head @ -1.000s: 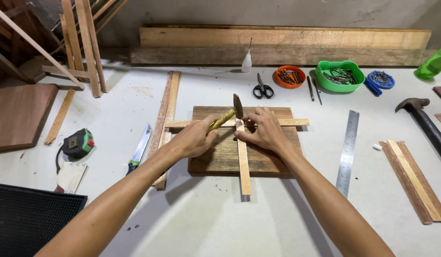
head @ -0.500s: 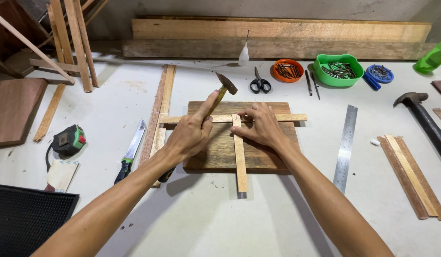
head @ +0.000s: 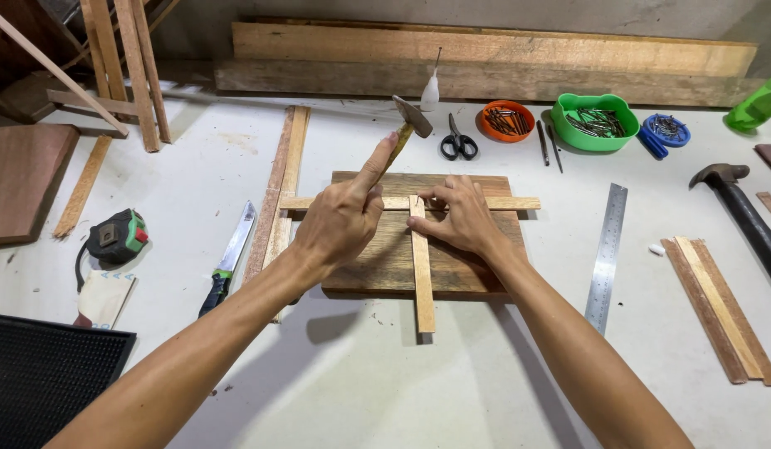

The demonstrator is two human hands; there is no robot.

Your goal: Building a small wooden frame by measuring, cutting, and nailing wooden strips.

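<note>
Gripping a small hammer (head: pixel 406 126) by its wooden handle, the left hand (head: pixel 340 220) is closing its grip fully around the shaft, with one finger running up along it, probably to steady the aim. Its metal head is hanging raised above the far edge of a dark wooden board (head: pixel 377 258), tilted back from the work. The right hand (head: pixel 462 218) is pressing down on two thin wooden strips (head: pixel 421 266) that are lying crossed on the board, its fingertips pinching at the crossing, likely to keep the joint from shifting; whether a nail is standing between those fingertips is too small to tell. The board is lying flat on the pale surface (head: pixel 385 382), directly in front of the person, giving the strips a firm backing. Bowls of nails, orange (head: pixel 508 120) and green (head: pixel 593 123), are sitting just beyond, within reach, beside black scissors (head: pixel 459 141). A steel ruler (head: pixel 608 254) is lying to the right, a knife (head: pixel 229 258) and a tape measure (head: pixel 115 237) to the left.
</note>
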